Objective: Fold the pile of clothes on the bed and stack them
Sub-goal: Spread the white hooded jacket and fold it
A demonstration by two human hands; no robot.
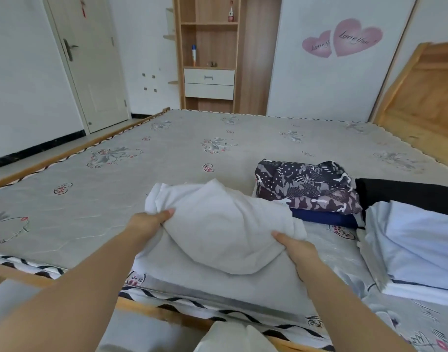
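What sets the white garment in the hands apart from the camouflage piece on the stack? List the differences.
1. The white garment is plain; the camouflage piece is patterned in purple, grey and white.
2. The white garment is gripped by the left hand and right hand; the camouflage piece is untouched.
3. The white garment is bunched and lifted; the camouflage piece lies folded on a navy item.

Both are above the mattress.

White garment (217, 224) bunched, partly folded, lifted at near bed edge. Behind it to right, folded stack: camouflage-print piece (309, 186) atop navy piece (322, 219). Far right: pale blue garment (416, 245), black garment (406, 191) behind, touching.
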